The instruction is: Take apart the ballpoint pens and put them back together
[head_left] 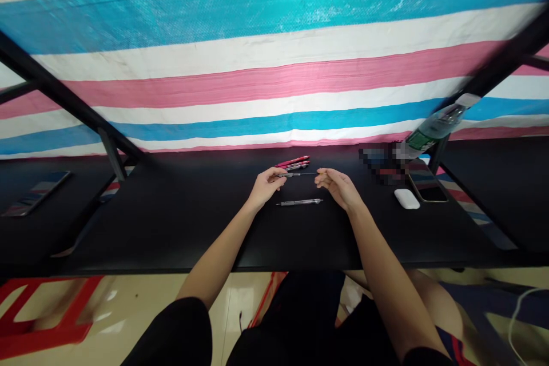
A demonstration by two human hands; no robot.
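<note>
Above the black table, my left hand is closed around a grey pen barrel. A thin dark pen refill runs from the barrel's end toward my right hand. The fingertips of that hand pinch the refill's far end, where a small yellowish part shows. Nearer to me, a clear and grey pen lies flat on the table between my forearms. Just beyond my left hand are red pens and a clear pen, lying close together.
A white earphone case and a phone lie on the table at right. Behind them a water bottle leans by the black frame. Another phone rests far left. Striped sheeting hangs behind.
</note>
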